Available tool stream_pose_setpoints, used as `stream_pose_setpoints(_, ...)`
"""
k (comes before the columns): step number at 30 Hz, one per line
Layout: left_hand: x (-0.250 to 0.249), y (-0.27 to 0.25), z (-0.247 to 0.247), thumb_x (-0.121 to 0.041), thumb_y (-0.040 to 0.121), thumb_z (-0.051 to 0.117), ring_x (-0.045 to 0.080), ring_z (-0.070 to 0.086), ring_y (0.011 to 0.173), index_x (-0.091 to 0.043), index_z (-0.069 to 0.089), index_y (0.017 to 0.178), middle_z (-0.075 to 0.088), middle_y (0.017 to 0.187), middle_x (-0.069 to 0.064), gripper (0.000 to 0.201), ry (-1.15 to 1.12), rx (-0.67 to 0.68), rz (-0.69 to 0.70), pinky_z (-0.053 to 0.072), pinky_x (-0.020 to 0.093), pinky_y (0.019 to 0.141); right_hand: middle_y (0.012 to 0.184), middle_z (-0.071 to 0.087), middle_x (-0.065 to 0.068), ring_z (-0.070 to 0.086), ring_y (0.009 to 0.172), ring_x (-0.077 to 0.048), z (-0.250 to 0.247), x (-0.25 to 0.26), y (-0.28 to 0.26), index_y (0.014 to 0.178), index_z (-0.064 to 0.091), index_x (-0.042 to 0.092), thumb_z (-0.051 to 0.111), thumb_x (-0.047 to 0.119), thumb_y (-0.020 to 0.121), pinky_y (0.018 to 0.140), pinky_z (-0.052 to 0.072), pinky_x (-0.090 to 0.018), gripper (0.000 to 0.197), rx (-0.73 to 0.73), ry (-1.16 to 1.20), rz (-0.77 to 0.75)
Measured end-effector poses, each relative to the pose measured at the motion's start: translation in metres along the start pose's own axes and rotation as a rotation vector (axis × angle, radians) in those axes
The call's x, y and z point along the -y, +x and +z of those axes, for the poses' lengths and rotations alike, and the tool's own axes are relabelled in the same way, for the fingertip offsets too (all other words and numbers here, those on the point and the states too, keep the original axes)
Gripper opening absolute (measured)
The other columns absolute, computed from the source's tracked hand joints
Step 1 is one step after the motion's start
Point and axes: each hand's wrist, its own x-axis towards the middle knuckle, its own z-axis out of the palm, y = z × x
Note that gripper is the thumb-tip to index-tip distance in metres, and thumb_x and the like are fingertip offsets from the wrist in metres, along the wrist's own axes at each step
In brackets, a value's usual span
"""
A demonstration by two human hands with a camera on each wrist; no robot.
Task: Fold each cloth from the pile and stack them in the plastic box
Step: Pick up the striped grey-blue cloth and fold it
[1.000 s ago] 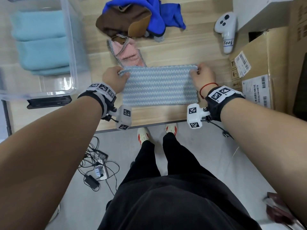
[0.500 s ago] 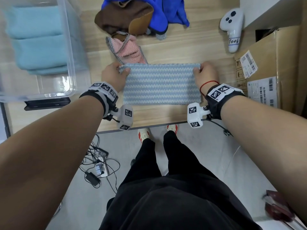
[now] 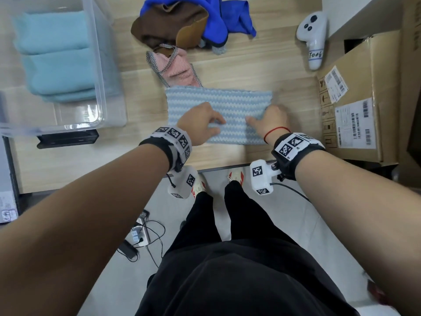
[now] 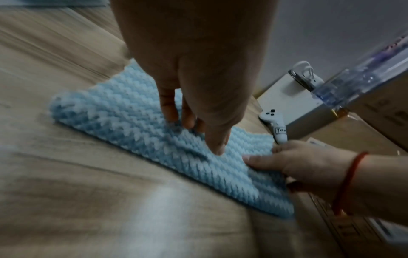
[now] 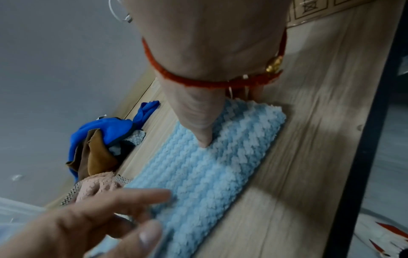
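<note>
Striped blue cloth (image 3: 218,101) flat on worktop (image 3: 250,71); left hand (image 3: 200,124) fingers released, pressing its centre; right hand (image 3: 271,120) fingers grasp its 3 o'clock edge.

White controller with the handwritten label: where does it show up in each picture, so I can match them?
Head: the white controller is at the upper right, above the cardboard box.
Left wrist: the white controller is right of centre, just beyond the light blue cloth.
Right wrist: not in it.
Shared landmark: the light blue cloth, seen in all three views.
</note>
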Motion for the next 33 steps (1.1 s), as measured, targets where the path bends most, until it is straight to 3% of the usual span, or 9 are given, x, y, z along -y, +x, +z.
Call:
stream_pose_setpoints(4,0.000,-0.011,0.017,-0.036,0.091,0.062,0.018,0.050,0.101,-0.028,0.050,0.137,0.046,0.116,0.004,0.048,0.079,0.166,-0.021,0.043,0.035,0.091,0.100,0.065,-0.009,0.062,0.088,-0.027,-0.002,0.000,-0.011,0.100,0.063,0.008,0.067,0.036,0.079,0.076,0.053,-0.034,0.035,-0.025,0.200,-0.079)
stream_pose_setpoints(10,-0.003,-0.024,0.028,-0.040,0.089,0.063,0.015,0.049,0.093,-0.026,0.047,0.138,0.052,0.106,-0.001,0.054,0.069,0.208,0.018,0.040,0.029,0.086,0.100,0.070,0.001,0.067,0.093,-0.019,-0.012,-0.003,-0.031,0.108,0.063,0.013,0.070,0.026,0.079,0.084,0.055,-0.035,0.032,0.076,0.549,-0.138)
stream_pose_setpoints(14,-0.002,-0.033,0.031,-0.031,0.087,0.067,0.009,0.054,0.084,-0.023,0.056,0.129,0.059,0.099,-0.005,0.043,-0.139,0.074,-0.087,0.046,0.027,0.088,0.096,0.072,0.002,0.069,0.088,-0.018,-0.023,0.008,-0.048,0.103,0.064,0.020,0.066,0.030,0.073,0.084,0.057,-0.045,0.032,0.153,0.628,-0.196)
stream_pose_setpoints(16,0.001,-0.039,0.026,-0.023,0.089,0.062,0.008,0.058,0.075,-0.023,0.064,0.115,0.064,0.093,-0.005,0.027,-0.267,-0.080,-0.177,0.051,0.022,0.075,0.098,0.072,-0.001,0.070,0.088,-0.019,-0.029,0.018,-0.056,0.103,0.063,0.019,0.066,0.027,0.074,0.084,0.057,-0.047,0.030,0.192,0.673,-0.231)
stream_pose_setpoints(18,0.008,-0.048,0.016,-0.020,0.090,0.055,0.008,0.060,0.067,-0.023,0.067,0.104,0.065,0.088,-0.005,0.019,-0.369,-0.205,-0.284,0.047,0.017,0.058,0.097,0.072,-0.003,0.071,0.087,-0.021,-0.032,0.033,-0.062,0.100,0.062,0.020,0.066,0.029,0.073,0.081,0.058,-0.046,0.029,0.212,0.658,-0.260)
stream_pose_setpoints(20,0.022,-0.059,0.009,-0.018,0.089,0.051,0.011,0.062,0.071,-0.023,0.069,0.099,0.066,0.085,-0.005,0.021,-0.414,-0.272,-0.369,0.050,0.021,0.061,0.095,0.071,-0.004,0.070,0.086,-0.024,-0.029,0.050,-0.068,0.093,0.060,0.022,0.067,0.028,0.076,0.075,0.059,-0.042,0.020,0.237,0.601,-0.297)
stream_pose_setpoints(24,0.055,-0.076,0.013,-0.015,0.088,0.054,0.013,0.064,0.072,-0.015,0.069,0.107,0.061,0.075,-0.008,0.024,-0.607,-0.198,-0.477,0.053,0.024,0.064,0.097,0.069,-0.004,0.067,0.087,-0.024,-0.012,0.079,-0.076,0.097,0.059,0.018,0.065,0.029,0.078,0.080,0.057,-0.040,0.022,0.222,0.434,-0.331)
stream_pose_setpoints(27,0.068,-0.088,0.018,-0.016,0.093,0.055,0.009,0.059,0.072,-0.007,0.063,0.118,0.063,0.082,-0.004,0.028,-0.717,-0.150,-0.490,0.049,0.022,0.064,0.088,0.064,-0.006,0.063,0.079,-0.025,0.006,0.101,-0.085,0.092,0.055,0.011,0.062,0.027,0.082,0.070,0.052,-0.033,0.020,0.191,0.298,-0.364)
stream_pose_setpoints(33,0.065,-0.092,0.013,-0.047,0.102,0.031,0.015,0.060,0.084,-0.008,0.061,0.122,0.066,0.102,0.005,0.053,-0.896,-0.145,-0.532,0.046,0.023,0.073,0.087,0.059,-0.003,0.068,0.053,-0.024,0.035,0.131,-0.098,0.116,0.048,0.015,0.057,0.018,0.089,0.045,0.054,-0.028,0.029,0.284,0.290,-0.342)
